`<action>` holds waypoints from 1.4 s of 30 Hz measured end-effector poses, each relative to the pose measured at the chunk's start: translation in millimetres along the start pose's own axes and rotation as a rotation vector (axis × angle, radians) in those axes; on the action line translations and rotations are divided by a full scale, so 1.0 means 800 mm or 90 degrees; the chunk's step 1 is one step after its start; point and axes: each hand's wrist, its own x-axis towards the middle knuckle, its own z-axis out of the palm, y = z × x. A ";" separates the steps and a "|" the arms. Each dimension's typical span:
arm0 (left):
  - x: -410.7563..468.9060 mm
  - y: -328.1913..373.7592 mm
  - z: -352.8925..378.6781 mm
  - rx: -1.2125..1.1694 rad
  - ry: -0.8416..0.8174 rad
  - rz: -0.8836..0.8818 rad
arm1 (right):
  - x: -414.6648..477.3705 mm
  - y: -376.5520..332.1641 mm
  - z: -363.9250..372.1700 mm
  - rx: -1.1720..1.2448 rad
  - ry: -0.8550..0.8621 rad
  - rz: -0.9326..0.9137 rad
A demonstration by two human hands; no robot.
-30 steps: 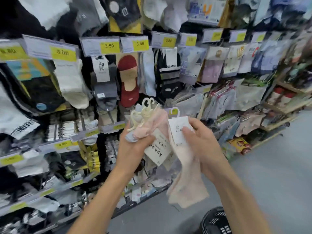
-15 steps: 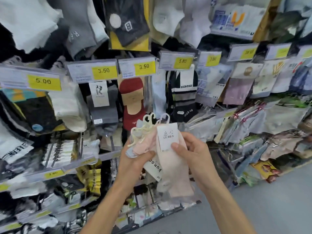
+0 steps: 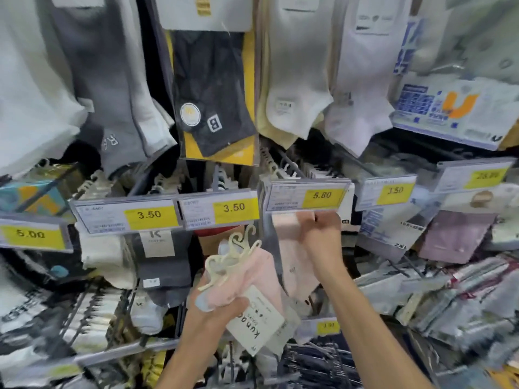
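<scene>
Head | left hand (image 3: 219,308) grips sock bundle (image 3: 254,272) | right hand (image 3: 323,241) fingers (image 3: 327,221) pinch pink sock (image 3: 293,262)

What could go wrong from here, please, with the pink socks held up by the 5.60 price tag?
1. The right hand pinches the pink pair just under the 5.60 tag. Its hook is hidden, so it may miss the peg and the pair could drop.
2. The left hand grips a bundle of socks whose cream hangers stick out. One could snag nearby stock or slip free.
</scene>
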 end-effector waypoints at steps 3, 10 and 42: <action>0.003 0.007 -0.005 0.008 -0.018 -0.002 | 0.010 0.019 0.009 -0.051 0.010 0.070; 0.002 0.020 -0.028 0.002 -0.008 -0.019 | -0.001 0.003 0.032 0.050 0.041 0.014; -0.089 0.091 -0.126 -0.111 -0.149 0.065 | -0.245 -0.144 0.108 -0.068 -0.174 -0.144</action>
